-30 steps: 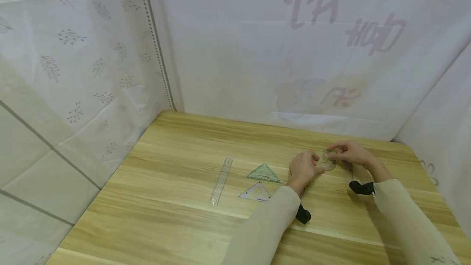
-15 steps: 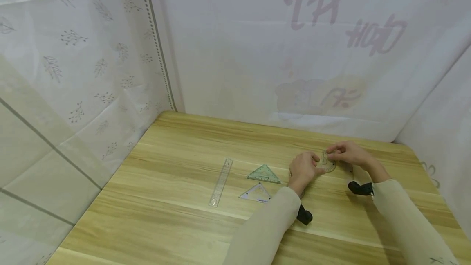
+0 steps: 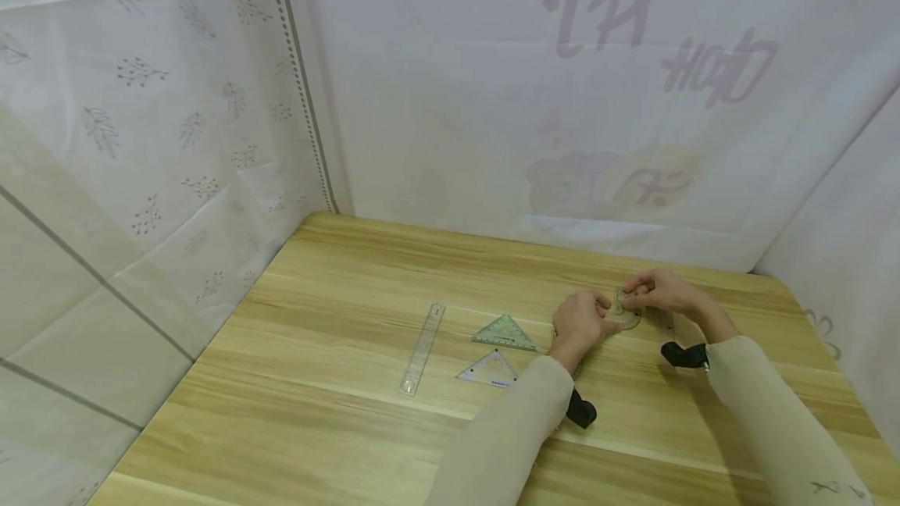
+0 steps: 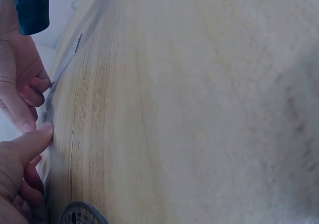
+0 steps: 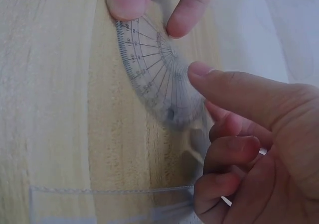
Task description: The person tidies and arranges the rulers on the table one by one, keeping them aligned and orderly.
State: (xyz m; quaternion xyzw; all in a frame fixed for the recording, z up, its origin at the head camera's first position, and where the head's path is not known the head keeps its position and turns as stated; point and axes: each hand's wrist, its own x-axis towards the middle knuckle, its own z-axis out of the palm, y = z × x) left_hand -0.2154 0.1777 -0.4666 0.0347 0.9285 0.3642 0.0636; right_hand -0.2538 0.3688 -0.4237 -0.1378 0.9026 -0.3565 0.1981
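Observation:
A clear half-round protractor (image 5: 154,69) lies between both hands over the wooden table, near its back right. My left hand (image 3: 580,318) has its thumb on one corner of the protractor, with a finger curled by the straight edge. From the other side, my right hand (image 3: 668,291) pinches the straight edge between thumb (image 5: 224,84) and forefinger; the other fingers curl in. Partly hidden beneath the left wrist is another piece with a curved, numbered rim (image 4: 82,214). A clear straight-edged strip (image 5: 114,199) lies beside the right hand.
Left of the hands lie a green set square (image 3: 505,334), a pale purple set square (image 3: 488,369) and a clear ruler (image 3: 423,350). Black wrist cameras hang below both wrists. White patterned cloth (image 3: 457,100) stands behind the table (image 3: 316,295) and at its sides.
My right hand has shifted slightly left, and the protractor has turned a little with it. My left hand stays nearly where it was. The other drawing tools have not moved.

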